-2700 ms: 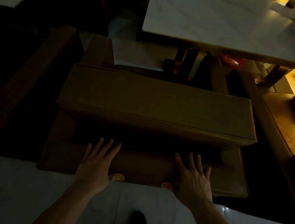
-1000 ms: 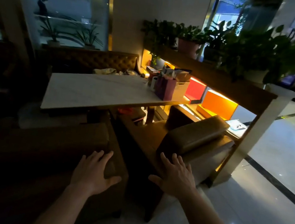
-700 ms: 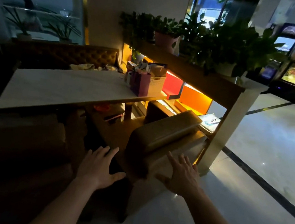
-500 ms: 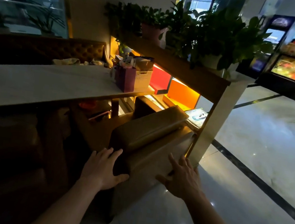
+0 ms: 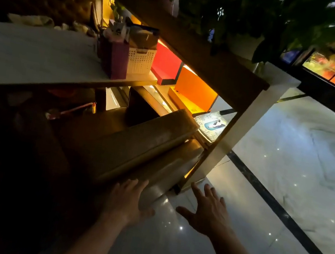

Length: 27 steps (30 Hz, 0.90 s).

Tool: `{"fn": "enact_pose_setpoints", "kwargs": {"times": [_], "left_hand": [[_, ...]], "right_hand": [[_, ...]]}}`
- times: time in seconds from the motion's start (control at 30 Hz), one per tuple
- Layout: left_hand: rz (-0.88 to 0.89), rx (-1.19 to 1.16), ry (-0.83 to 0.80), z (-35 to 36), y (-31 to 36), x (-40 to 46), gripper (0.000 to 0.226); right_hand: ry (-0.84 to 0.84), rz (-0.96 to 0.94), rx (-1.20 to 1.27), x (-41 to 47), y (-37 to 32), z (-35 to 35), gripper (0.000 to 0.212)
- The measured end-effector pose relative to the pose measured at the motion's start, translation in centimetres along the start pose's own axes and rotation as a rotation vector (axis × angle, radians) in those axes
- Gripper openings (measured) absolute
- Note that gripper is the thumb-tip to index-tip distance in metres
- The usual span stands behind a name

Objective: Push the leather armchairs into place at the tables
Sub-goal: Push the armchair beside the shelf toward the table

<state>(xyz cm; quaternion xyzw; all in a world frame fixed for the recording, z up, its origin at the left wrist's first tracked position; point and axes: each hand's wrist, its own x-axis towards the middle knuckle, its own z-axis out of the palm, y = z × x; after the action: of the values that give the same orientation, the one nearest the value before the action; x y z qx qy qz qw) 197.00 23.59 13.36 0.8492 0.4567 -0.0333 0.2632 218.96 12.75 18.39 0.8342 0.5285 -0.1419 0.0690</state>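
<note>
A brown leather armchair [image 5: 138, 144] stands with its seat toward the white marble table [image 5: 34, 56], its padded backrest facing me. My left hand [image 5: 128, 201] reaches with spread fingers to the lower back of the chair, at or just short of the leather. My right hand [image 5: 206, 212] hovers open over the floor, to the right of the chair's back corner, touching nothing. Another armchair [image 5: 29, 150] to the left lies almost lost in the dark.
A wooden divider [image 5: 238, 124] with a white post and potted plants stands close on the chair's right. On the table sit a purple bag [image 5: 115, 59] and a white basket [image 5: 141, 60]. A tufted bench [image 5: 39, 3] runs behind. Glossy tiled floor [image 5: 286, 165] opens to the right.
I have turned from the first armchair to the one on the right and stepped closer. Both hands have left the first chair and stretched toward the second chair's back.
</note>
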Motion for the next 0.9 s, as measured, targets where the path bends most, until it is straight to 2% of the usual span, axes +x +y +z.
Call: {"fn": "enact_pose_setpoints", "kwargs": {"times": [0.3, 0.57, 0.67, 0.9], "left_hand": [[-0.124, -0.052, 0.014, 2.5, 0.6, 9.4, 0.096], [-0.423, -0.148, 0.067, 8.2, 0.9, 13.8, 0.09], [-0.55, -0.108, 0.145, 9.9, 1.1, 14.2, 0.089], [-0.694, 0.085, 0.298, 12.1, 0.3, 14.1, 0.095]], "right_hand": [[-0.049, -0.176, 0.004, 13.1, 0.4, 1.4, 0.099], [-0.135, -0.383, -0.042, 26.2, 3.3, 5.2, 0.105], [-0.147, -0.462, -0.089, 30.1, 3.9, 6.4, 0.109], [-0.135, -0.601, -0.085, 33.5, 4.8, 9.1, 0.114]]}}
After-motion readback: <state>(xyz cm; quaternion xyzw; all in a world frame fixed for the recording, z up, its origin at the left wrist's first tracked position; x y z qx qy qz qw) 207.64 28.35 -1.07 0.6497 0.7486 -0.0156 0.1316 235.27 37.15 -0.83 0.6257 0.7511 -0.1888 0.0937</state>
